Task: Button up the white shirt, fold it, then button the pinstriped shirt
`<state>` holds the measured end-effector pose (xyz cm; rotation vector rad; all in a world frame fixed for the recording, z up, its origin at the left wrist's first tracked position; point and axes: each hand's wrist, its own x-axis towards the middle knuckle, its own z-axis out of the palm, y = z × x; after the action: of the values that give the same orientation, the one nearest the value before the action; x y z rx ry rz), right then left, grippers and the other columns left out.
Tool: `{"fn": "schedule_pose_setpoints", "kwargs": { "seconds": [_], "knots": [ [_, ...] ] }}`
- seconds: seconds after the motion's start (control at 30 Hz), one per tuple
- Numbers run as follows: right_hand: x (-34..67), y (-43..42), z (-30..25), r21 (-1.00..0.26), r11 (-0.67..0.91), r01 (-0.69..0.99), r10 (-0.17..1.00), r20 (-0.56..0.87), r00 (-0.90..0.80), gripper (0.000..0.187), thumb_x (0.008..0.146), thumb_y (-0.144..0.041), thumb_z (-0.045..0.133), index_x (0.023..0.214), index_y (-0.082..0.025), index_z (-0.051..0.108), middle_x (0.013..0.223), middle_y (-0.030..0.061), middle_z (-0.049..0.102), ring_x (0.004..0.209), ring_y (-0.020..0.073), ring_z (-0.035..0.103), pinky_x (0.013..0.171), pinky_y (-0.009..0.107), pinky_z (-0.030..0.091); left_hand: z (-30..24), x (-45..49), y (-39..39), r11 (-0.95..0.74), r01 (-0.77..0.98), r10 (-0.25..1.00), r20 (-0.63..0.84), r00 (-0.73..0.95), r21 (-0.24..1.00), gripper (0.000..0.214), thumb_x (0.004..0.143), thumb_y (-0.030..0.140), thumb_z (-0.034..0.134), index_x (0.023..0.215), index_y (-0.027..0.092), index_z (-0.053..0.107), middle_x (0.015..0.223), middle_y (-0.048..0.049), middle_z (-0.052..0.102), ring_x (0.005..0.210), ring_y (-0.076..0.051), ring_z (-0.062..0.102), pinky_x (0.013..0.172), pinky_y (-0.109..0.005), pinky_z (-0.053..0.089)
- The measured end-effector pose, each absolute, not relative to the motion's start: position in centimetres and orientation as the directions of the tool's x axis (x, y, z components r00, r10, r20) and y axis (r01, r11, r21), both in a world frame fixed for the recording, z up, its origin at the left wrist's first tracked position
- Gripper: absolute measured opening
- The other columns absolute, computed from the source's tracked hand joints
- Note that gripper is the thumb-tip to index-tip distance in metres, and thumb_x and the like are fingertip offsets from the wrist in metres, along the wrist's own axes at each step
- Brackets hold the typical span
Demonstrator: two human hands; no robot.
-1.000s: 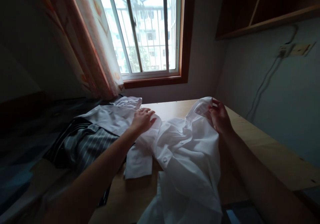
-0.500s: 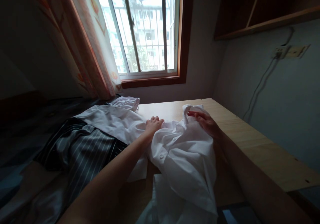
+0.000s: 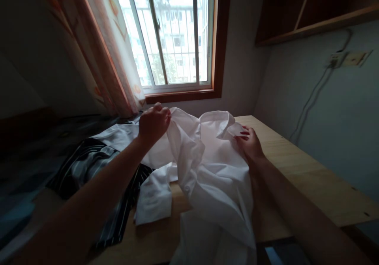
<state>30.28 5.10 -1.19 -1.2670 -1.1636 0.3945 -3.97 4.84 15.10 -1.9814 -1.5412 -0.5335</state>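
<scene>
A white button-up shirt (image 3: 219, 178) is spread loosely over the wooden table, its collar end raised between my hands. My left hand (image 3: 154, 124) is closed on the shirt's upper left edge and holds it up. At the collar's right end, my right hand (image 3: 249, 142) pinches the fabric between thumb and fingers. One sleeve (image 3: 155, 196) lies on the table to the left, its cuff toward me. Part of the shirt's front hangs in folds toward me, with a button visible. Beneath my left forearm is a dark striped garment (image 3: 91, 162), partly hidden.
The pale wooden table (image 3: 299, 178) runs along the right wall. A window (image 3: 177, 40) with an orange-patterned curtain (image 3: 100, 48) is ahead. Upper right hangs a wooden shelf (image 3: 319, 24), above a socket (image 3: 337, 58) with a cord. A dark object (image 3: 286, 253) lies at the bottom edge.
My left hand has risen and moved left, lifting the shirt's edge. The collar has spread wider between my hands. My right hand has shifted slightly right and now pinches the collar end.
</scene>
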Motion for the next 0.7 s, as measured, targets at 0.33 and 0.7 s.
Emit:
{"fn": "schedule_pose_setpoints", "kwargs": {
  "seconds": [0.33, 0.7],
  "knots": [
    [29.5, 5.1, -2.0, -0.869, 0.159, 0.469, 0.901, 0.322, 0.29, 0.059, 0.074, -0.038, 0.07, 0.126, -0.014, 0.058, 0.124, 0.0182, 0.063, 0.105, 0.0274, 0.064, 0.089, 0.04, 0.053, 14.4, -8.4, 7.2, -0.015, 0.953, 0.854, 0.491, 0.17, -0.304, 0.025, 0.085, 0.019, 0.05, 0.096, 0.01, 0.071, 0.11, -0.0191, 0.062, 0.113, -0.04, 0.049, 0.096, -0.06, 0.032],
    [32.1, 4.3, -1.3, -0.403, -0.103, 0.909, 0.879, 0.391, 0.273, 0.038, 0.083, -0.036, 0.064, 0.113, -0.014, 0.065, 0.103, 0.0162, 0.069, 0.098, 0.0293, 0.062, 0.084, 0.038, 0.047, 9.9, 1.9, 4.0, -0.351, 0.933, 0.91, 0.204, 0.361, -0.084, 0.038, 0.094, 0.045, 0.047, 0.092, 0.02, 0.075, 0.094, -0.0097, 0.072, 0.091, -0.026, 0.065, 0.077, -0.032, 0.047]
  ]
}}
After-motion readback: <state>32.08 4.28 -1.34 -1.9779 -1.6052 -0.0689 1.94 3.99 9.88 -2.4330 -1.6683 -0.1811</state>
